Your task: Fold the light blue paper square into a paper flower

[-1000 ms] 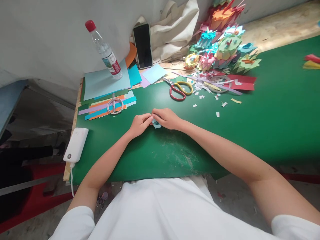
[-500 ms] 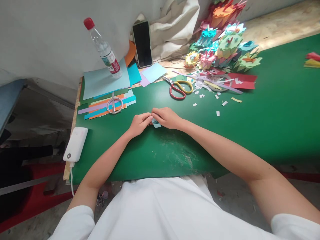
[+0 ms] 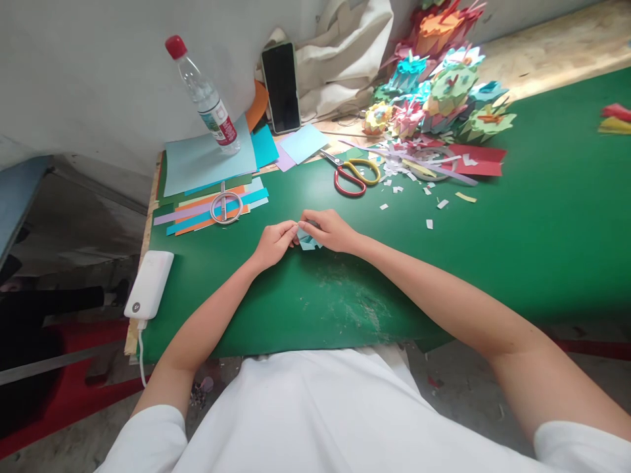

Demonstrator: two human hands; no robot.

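Note:
A small piece of light blue folded paper (image 3: 308, 241) is pinched between my two hands, low over the green table top. My left hand (image 3: 274, 246) grips its left edge with thumb and fingers pressed together. From the right, my right hand (image 3: 329, 230) closes on its upper side, and the fingers cover much of the paper. The paper's lower edge shows as angular flaps. Just beyond my hands lie scissors (image 3: 357, 176) with one red and one yellow handle loop.
Coloured paper strips (image 3: 202, 211) lie at left under a tape roll (image 3: 226, 207). Behind stand a bottle (image 3: 210, 105) and a phone (image 3: 280, 87). Folded paper flowers (image 3: 444, 85) pile up at back right above paper scraps (image 3: 399, 172). A white power bank (image 3: 149, 284) sits at the left edge.
More of the light blue paper's flaps shows below my right hand now. My right hand has shifted very slightly; my left hand keeps nearly the same place.

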